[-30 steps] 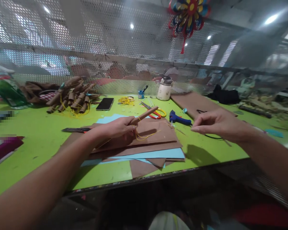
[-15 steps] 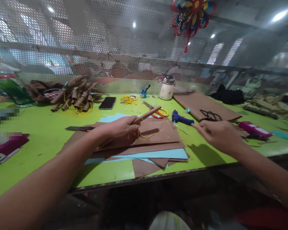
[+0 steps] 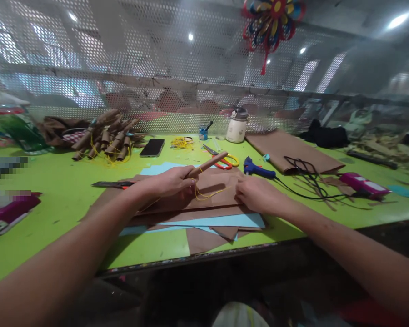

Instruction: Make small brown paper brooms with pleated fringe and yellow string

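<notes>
My left hand [image 3: 172, 182] is closed round a rolled brown paper tube [image 3: 207, 164] that points up and to the right. A yellow string [image 3: 207, 194] loops off the tube and trails over the stacked brown and blue paper sheets [image 3: 221, 213]. My right hand [image 3: 259, 195] rests low on the right edge of that stack, fingers curled toward the string's end; whether it pinches the string is unclear. A blue glue gun [image 3: 257, 170] lies just behind my right hand.
Scissors with orange and yellow handles [image 3: 225, 160], a phone [image 3: 152, 147], a bundle of rolled tubes [image 3: 105, 136], a white jar [image 3: 236, 125], a utility knife [image 3: 111, 184] and a brown sheet with black cord [image 3: 293, 152] lie on the green table [image 3: 54, 190]. A perforated metal screen stands behind.
My right hand has come in from the right, past the glue gun, down to the paper stack near the string. My left hand has kept hold of the tube.
</notes>
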